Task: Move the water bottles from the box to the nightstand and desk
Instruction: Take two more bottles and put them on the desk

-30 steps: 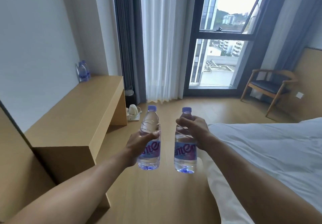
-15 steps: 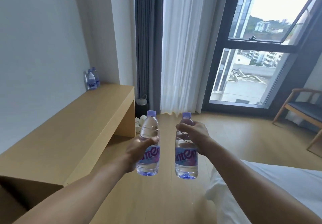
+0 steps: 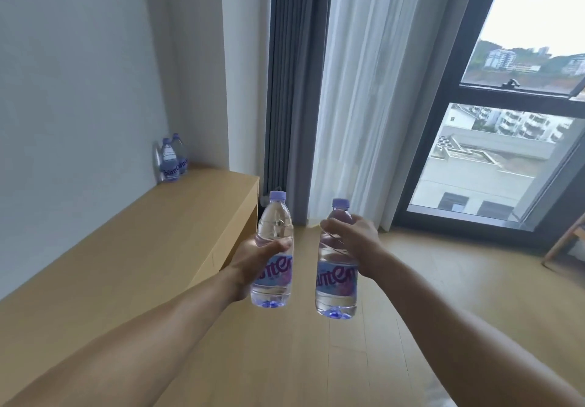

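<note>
Both arms reach forward over the wooden floor. My left hand (image 3: 253, 264) grips a clear water bottle (image 3: 273, 235) with a purple cap and a blue-purple label, held upright. My right hand (image 3: 356, 245) holds a second, matching bottle (image 3: 336, 292) upright, a little to the right of the first. The long light-wood desk (image 3: 133, 248) runs along the left wall, its front edge just left of my left hand. Two more water bottles (image 3: 172, 159) stand together at the desk's far corner against the wall. Neither the box nor the nightstand is in view.
Grey and sheer white curtains (image 3: 332, 90) hang straight ahead beside a tall dark-framed window (image 3: 506, 121). A wooden chair leg (image 3: 566, 242) shows at the right edge. Open wooden floor (image 3: 443, 280) lies between the desk and the window.
The view has moved forward and turned left: the bed and chair have slid out of sight and the desk has come closer. Both hands still hold their bottles in front of me.
</note>
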### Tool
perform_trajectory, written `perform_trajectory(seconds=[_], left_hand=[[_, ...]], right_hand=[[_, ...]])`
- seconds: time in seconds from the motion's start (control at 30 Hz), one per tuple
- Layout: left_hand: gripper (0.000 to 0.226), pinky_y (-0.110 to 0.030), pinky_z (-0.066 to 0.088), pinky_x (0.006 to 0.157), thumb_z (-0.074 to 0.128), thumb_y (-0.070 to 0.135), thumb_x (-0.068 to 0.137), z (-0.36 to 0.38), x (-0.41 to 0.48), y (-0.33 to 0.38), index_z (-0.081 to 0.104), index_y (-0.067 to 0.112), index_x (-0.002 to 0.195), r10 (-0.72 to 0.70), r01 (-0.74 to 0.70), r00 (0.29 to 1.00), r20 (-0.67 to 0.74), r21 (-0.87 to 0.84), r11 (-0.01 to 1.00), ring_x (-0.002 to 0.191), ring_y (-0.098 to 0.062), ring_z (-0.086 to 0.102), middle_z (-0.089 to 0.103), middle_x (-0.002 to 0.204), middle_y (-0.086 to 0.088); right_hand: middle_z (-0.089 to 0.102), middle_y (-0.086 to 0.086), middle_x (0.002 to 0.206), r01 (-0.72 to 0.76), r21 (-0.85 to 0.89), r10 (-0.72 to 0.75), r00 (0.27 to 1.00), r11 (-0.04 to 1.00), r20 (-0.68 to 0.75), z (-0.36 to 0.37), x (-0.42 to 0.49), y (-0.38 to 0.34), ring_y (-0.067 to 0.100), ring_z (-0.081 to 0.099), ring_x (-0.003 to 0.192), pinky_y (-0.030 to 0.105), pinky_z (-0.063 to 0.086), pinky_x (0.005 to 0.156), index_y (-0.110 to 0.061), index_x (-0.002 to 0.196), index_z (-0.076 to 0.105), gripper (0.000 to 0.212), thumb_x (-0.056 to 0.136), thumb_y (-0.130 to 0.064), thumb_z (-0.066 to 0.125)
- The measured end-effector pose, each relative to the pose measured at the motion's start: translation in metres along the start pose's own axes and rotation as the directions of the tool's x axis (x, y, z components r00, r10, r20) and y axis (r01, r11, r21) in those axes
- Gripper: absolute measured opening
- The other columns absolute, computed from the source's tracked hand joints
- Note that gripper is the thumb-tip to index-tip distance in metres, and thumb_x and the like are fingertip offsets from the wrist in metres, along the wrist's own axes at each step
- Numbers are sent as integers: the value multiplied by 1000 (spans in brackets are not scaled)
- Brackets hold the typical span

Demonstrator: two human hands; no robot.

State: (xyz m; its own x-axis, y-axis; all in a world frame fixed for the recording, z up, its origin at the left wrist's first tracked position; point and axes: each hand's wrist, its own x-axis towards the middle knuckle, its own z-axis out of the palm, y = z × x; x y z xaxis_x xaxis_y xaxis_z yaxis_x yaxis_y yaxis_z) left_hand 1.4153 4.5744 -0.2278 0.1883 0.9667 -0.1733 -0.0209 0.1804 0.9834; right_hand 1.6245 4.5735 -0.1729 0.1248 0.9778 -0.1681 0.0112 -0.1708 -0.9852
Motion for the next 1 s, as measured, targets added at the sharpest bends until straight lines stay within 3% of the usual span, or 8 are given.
perform_trajectory(seconds=[0.1,0.23,0.4,0.53,0.63,0.77,1.0], left_hand=[[71,-45,60,78,81,51,47,-16,39,9,67,17,108,3,-3,999,-43,-20,1000,78,-31,72,75,91,-15],[74,-37,59,69,81,53,46,-35,93,16,67,16,108,-2,0,994,-105,-25,1000,74,-27,73,76,83,-9],[82,-44,60,80,84,57,47,-60,164,18,65,12,113,-21,19,974,-226,-10,1000,81,-29,74,77,91,-12],[72,-46,58,84,81,59,49,-79,211,34,67,12,103,-28,33,942,-336,9,999,79,-28,73,76,85,-10],[57,-38,57,72,81,54,51,-94,236,46,69,14,90,-26,18,908,-417,-22,1000,71,-24,71,74,80,-10],[50,-35,56,69,77,45,63,-123,258,48,67,12,99,-60,31,837,-544,-63,998,72,-23,72,76,83,-10],[47,-33,55,64,82,37,73,-209,303,41,68,9,108,-89,11,710,-699,-115,993,70,-24,74,78,85,-12]], right_hand=[[67,5,80,-11,-16,11,999,1000,45,13,51,-9,23,75,78,53,55,84,-15,87,65,19,73,-16,77],[71,5,83,0,-20,2,994,1000,113,33,125,-16,21,75,77,41,60,76,-12,96,66,30,70,-22,79],[66,2,70,36,-36,-27,973,999,231,66,216,-27,15,68,58,32,55,63,-11,88,64,24,69,-19,76],[69,6,78,71,-91,-38,947,993,320,92,286,-45,16,71,63,27,56,58,-7,96,66,24,77,-17,76],[65,8,77,100,-96,-50,905,990,423,114,330,-58,15,69,60,27,57,60,-5,90,62,21,77,-15,77],[58,11,77,107,-82,-46,842,991,538,155,376,-62,19,64,63,24,54,57,-7,89,59,19,78,-9,74],[56,8,78,119,-145,18,709,982,705,258,440,-63,15,62,68,35,48,66,-18,86,53,21,79,-17,73]])
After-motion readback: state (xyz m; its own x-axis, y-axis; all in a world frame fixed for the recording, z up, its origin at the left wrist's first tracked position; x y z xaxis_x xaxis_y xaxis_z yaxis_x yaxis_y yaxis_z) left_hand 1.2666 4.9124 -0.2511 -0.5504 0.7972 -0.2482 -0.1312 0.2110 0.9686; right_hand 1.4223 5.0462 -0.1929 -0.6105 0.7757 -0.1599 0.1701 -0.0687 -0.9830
